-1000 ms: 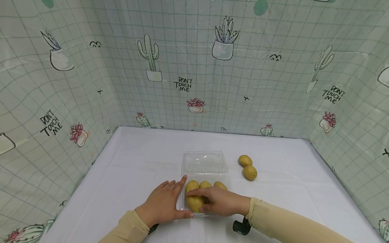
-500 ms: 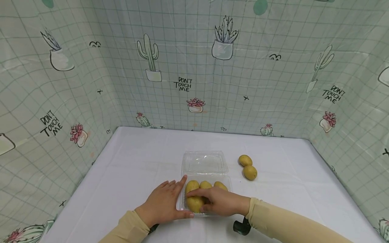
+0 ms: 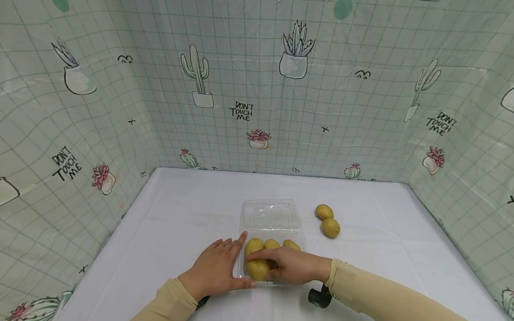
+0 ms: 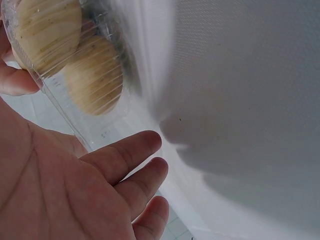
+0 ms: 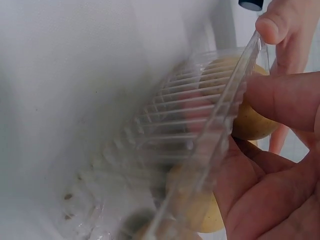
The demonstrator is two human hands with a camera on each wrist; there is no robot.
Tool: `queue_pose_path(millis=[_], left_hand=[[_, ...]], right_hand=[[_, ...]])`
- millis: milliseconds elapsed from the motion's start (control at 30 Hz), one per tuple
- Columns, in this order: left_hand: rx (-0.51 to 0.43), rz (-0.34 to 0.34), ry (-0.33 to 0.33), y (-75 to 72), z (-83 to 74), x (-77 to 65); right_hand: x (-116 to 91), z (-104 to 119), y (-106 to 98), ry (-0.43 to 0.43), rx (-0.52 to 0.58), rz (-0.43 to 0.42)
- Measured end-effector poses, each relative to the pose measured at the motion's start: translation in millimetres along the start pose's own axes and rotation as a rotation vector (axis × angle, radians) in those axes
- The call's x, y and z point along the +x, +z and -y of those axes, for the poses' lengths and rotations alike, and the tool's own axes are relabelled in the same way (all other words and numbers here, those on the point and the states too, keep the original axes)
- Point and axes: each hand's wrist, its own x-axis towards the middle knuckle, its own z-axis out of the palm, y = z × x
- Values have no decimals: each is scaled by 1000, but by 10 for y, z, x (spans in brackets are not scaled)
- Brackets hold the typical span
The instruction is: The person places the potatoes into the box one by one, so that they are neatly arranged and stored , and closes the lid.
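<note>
A clear plastic clamshell box (image 3: 303, 239) lies with its lid (image 3: 270, 215) folded back on the white table. Several potatoes sit in its base. My right hand (image 3: 295, 266) reaches in from the right and grips the front-left potato (image 3: 257, 270) between thumb and fingers; the right wrist view shows this potato (image 5: 254, 122) behind the ribbed wall. At the box's left side rests my left hand (image 3: 214, 268), fingers extended, thumb along the front edge and index finger by the left rim. In the left wrist view, its palm (image 4: 55, 185) faces the box wall.
Two loose potatoes (image 3: 330, 228) touch each other on the table (image 3: 180, 200), right of the lid. A dark cylindrical piece (image 3: 320, 298) shows below my right wrist. Patterned cloth walls (image 3: 225, 133) stand behind and at both sides.
Both hands, the box and the potatoes keep their places. Only a very slight shift of the head view shows.
</note>
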Motion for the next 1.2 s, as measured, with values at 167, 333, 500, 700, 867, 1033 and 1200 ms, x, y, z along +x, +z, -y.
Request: queue_pose_path(millis=[167,333,500,700,867,1033,1200], left_hand=[[6,-4,7,4,2,-3],[9,-8,9,2,1,-9],[9,-3,5,5,5,-9],[4,-2,3,9,5,-8],[5,-3,4,11,6,-4],[4,-5,4,7,4,-4],[6,-10,4,9,2,-3]], right_hand=[[-14,-8,-4,0,-27,-3],[0,-7,-2,-17,-46,-3],[21,-13,12,-32,-34,3],[18,-32,21,-36,-42,5],[20,-39,18,-45,-44,7],[30,-36,18,-59,-45,8],[35,-29,16,-70,-69,8]])
